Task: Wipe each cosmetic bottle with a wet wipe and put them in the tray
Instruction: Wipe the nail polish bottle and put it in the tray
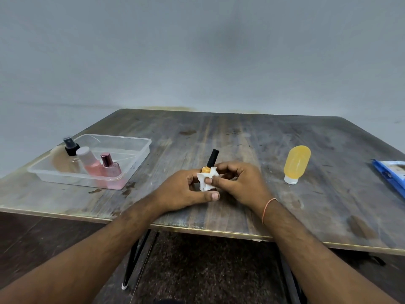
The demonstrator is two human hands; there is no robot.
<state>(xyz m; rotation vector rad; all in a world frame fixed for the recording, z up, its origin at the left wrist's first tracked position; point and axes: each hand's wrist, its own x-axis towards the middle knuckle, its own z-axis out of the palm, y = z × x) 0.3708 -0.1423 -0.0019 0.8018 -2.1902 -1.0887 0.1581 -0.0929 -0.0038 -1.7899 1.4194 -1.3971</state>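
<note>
Roughly midway: a nail polish bottle [210,163] is being wiped.
Three bottles are held in the tray [140,140]; the left hand [184,189] grips this one, the right hand [238,183] pinches the wet wipe [205,182], and the yellow bottle [297,163] is left on the table [263,137].

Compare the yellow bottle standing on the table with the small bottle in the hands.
The yellow bottle stands free on the table, resting on its white cap; the small bottle is gripped in both hands, left hand and right hand, black cap up. The yellow bottle looks bigger and bare; the small bottle is wrapped in a white wipe. Both are outside the tray.
</note>
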